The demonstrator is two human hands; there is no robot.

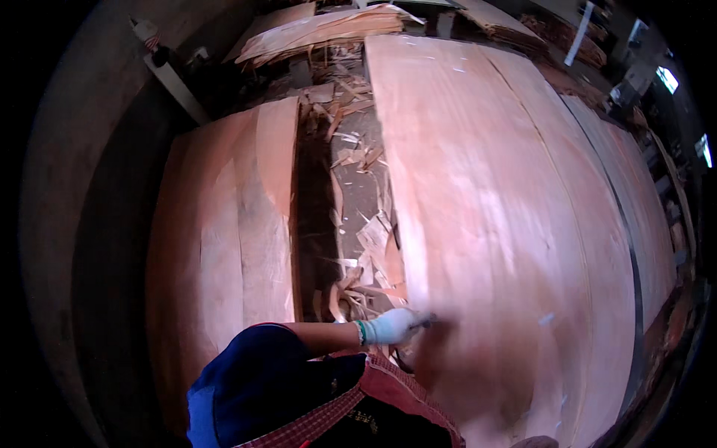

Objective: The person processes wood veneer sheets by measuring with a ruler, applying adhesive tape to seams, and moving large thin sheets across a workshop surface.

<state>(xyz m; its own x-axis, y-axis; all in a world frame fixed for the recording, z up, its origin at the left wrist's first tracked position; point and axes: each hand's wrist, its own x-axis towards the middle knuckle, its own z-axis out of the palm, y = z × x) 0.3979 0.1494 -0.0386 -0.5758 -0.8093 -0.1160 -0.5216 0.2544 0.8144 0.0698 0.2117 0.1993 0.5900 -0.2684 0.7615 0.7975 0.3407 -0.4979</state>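
Observation:
A large sheet of pinkish wood veneer (493, 187) lies in front of me and to the right, with a long seam running down it. My left hand (392, 327), in a white glove with a green cuff, is at the sheet's near left edge. Its fingers are closed, and a small dark tip shows at them, too blurred to name. A dark shadow falls on the veneer beside the fingertips. My right hand is not in view; a small skin-coloured patch at the bottom edge is too cut off to tell.
Another veneer stack (231, 224) stands to the left, across a narrow gap strewn with torn veneer scraps (373, 239). More veneer sheets (321, 33) are piled at the far end. A wall (82, 187) rises on the left. A dark strip (635, 276) runs along the right.

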